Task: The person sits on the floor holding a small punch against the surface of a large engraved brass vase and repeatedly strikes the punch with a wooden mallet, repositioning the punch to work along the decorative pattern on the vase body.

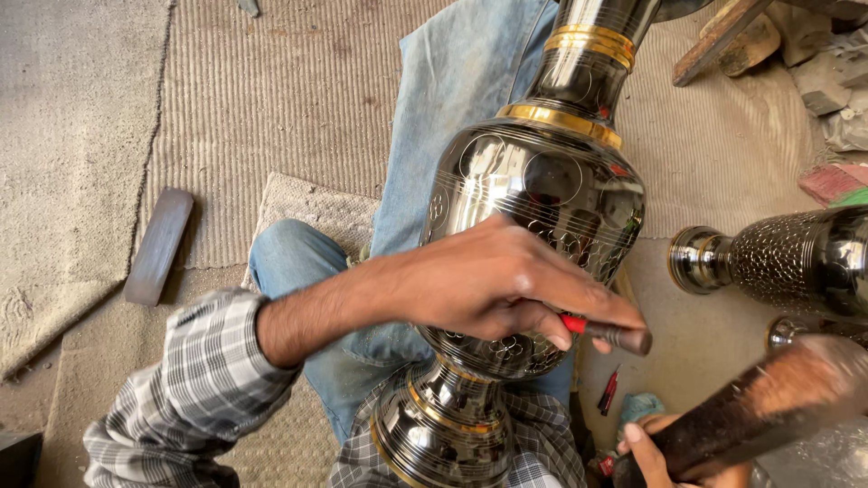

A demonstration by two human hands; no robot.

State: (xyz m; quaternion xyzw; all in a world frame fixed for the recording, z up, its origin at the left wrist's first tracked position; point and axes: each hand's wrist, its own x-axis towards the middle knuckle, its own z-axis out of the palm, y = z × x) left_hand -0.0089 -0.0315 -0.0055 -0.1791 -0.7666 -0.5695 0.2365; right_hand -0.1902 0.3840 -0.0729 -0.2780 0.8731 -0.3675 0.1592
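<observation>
A large dark polished metal vase [533, 190] with gold bands and engraved circles lies across my lap, its base [443, 434] toward me. My left hand [502, 285] rests on the vase's belly and grips a small chisel [610, 334] with a red band, its tip against the metal. My right hand [655, 447] at the bottom right holds the dark wooden handle of a mallet [768, 407], raised and blurred.
A second engraved dark vase [787, 258] lies to the right. A flat dark bar [158, 244] rests on the ribbed mat [271, 99] at left. A small red tool [608, 393] and a teal cloth [642, 407] lie near my knee. Wooden scraps [723, 36] sit top right.
</observation>
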